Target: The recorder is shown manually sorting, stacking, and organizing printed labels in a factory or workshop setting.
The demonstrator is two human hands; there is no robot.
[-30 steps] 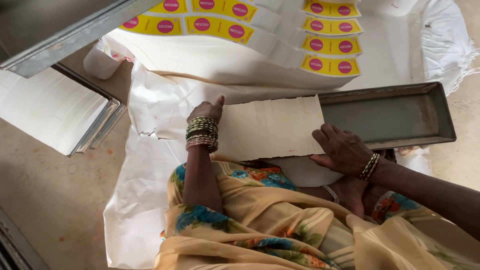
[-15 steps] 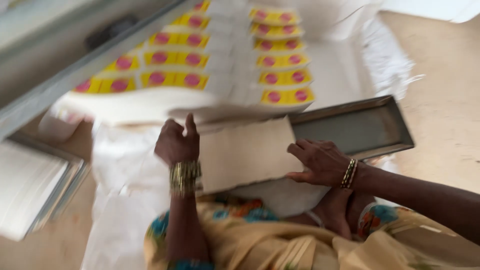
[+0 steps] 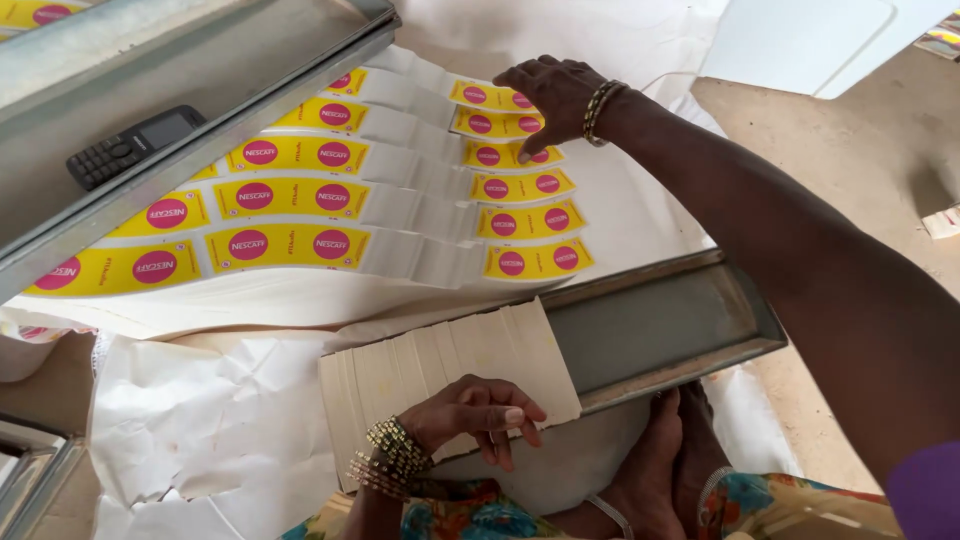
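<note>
left hand (image 3: 478, 412): fingers curled over the fanned stack of cream paper strips (image 3: 450, 375), pinning it at the metal tray's (image 3: 660, 330) left end
right hand (image 3: 550, 92): open, fingertips touching yellow labels (image 3: 500, 125) spread on white sheet (image 3: 200, 400)

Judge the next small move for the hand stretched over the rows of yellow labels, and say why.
Probably the right hand should press its fingertips onto the yellow label beneath them and draw it off its row. That hand's fingers already bend down onto the far end of the label column, while the left hand rests on the fanned cream sheets beside the metal tray.
</note>
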